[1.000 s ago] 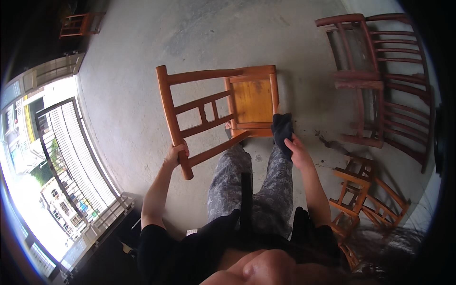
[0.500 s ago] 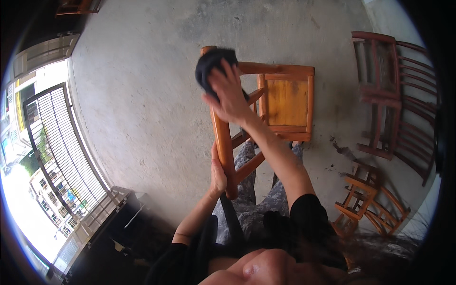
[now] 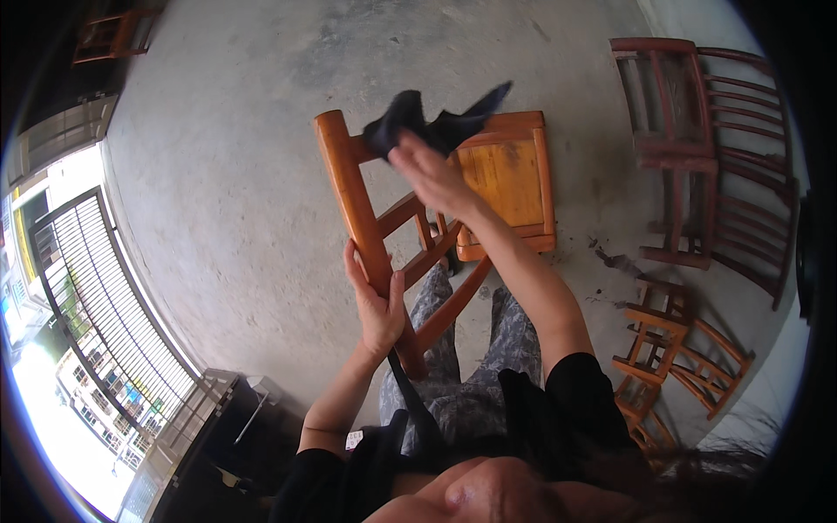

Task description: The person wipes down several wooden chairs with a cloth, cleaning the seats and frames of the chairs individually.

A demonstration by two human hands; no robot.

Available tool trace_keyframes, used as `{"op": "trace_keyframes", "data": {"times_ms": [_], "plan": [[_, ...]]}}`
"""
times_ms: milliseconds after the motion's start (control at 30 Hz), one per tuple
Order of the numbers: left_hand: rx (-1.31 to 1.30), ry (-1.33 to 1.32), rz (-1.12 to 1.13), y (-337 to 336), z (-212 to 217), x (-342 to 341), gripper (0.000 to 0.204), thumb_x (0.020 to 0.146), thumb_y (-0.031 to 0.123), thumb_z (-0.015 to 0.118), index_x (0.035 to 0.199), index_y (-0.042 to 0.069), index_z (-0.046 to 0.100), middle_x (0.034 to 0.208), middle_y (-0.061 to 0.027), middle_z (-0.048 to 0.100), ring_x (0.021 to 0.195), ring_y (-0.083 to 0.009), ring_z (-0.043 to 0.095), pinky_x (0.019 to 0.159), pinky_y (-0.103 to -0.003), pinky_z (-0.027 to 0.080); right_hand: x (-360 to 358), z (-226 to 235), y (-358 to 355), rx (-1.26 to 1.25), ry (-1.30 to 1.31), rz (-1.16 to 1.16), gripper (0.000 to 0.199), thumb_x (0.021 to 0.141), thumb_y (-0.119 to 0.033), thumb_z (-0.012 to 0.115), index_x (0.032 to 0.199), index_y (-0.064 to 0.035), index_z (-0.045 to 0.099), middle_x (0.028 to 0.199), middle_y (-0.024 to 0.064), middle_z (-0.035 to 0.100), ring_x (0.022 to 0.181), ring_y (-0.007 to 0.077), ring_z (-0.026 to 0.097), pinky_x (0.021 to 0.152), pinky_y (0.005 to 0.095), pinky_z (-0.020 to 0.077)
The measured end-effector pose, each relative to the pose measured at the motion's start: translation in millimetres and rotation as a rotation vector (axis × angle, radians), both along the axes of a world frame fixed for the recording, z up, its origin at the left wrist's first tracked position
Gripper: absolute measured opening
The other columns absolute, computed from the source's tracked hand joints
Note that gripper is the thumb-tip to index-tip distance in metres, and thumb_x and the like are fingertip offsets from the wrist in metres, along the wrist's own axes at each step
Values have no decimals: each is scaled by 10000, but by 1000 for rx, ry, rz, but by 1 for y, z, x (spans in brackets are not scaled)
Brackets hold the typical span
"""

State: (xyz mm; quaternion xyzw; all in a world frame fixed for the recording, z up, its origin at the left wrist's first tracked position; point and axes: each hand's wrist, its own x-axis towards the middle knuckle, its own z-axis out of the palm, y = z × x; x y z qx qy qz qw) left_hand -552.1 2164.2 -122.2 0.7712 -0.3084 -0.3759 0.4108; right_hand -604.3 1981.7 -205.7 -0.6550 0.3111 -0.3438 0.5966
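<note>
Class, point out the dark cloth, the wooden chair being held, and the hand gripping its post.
dark cloth (image 3: 410, 122), head view, bunched middle.
wooden chair (image 3: 506, 179), head view, seat panel.
left hand (image 3: 377, 307), head view, palm.

Glossy orange varnished wood is seen on the chair; soft matt black cloth is draped over it; the floor is rough grey concrete.

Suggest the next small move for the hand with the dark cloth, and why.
Probably draw the dark cloth down along the orange chair back post: the right hand presses the cloth near the post's top, while the left hand grips the post lower down, steadying it.
</note>
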Motion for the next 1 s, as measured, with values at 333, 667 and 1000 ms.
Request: {"op": "trace_keyframes", "data": {"times_ms": [333, 667, 1000], "plan": [[64, -111, -5, -3, -7, -4, 642, 859, 39, 415, 1359, 49, 13, 1212, -182, 406, 859, -191, 569, 738, -283, 464, 1, -109, -27, -423, 250, -322, 135, 811, -183, 565, 886, -72, 555, 900, 84, 581, 899, 282, 518, 753, 401, 392], [140, -113, 3, 4, -5, 1, 692, 869, 64, 401, 1371, 75, -75, 1220, -272, 408, 836, -189, 591, 782, -303, 450, -124, -265, -70, -642, 960, -65, 256, 744, -100, 535, 987, -173, 565, 1056, 28, 480, 850, 258, 479, 726, 381, 418], [131, -156, 12, 6, -6, -1, 711, 865, 142, 444, 1375, 74, -47, 1152, -241, 462, 839, -181, 587, 788, -313, 442, -260, -184, -131, 200, 837, -449, 374, 862, -292, 503, 1104, -9, 532, 1128, 223, 528, 1042, 350, 507, 860, 343, 419]]}}
